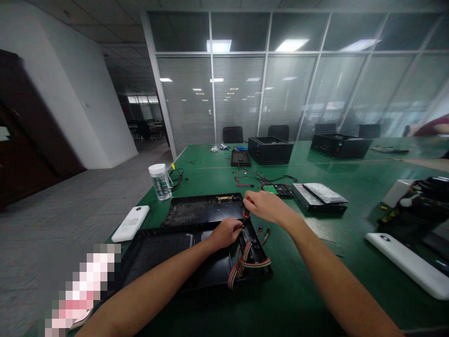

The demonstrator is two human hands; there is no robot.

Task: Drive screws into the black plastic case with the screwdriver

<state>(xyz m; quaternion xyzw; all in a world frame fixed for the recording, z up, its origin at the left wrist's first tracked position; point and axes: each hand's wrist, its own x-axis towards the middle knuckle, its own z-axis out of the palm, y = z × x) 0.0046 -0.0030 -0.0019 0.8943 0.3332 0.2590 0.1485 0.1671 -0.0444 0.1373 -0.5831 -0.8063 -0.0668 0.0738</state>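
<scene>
My right hand [258, 204] is closed round the handle of a red and black screwdriver [247, 213], which points down at the corner of a black computer case panel [206, 262]. Beside the shaft, my left hand [226, 232] is pinched at the panel's inner edge; what its fingertips hold, if anything, is hidden. A striped ribbon of wires [240, 267] loops over the panel's right end, with small connectors at its far ends. Directly behind lies a second black panel [203, 209] with a brass-coloured strip along its far side.
A water bottle [160, 182] and a white power bank [131, 224] stand at left. To the right are a green circuit board [277, 189], a black drive [319, 199] and another white device [409, 264]. Black cases [270, 150] sit farther back on the green table [206, 178].
</scene>
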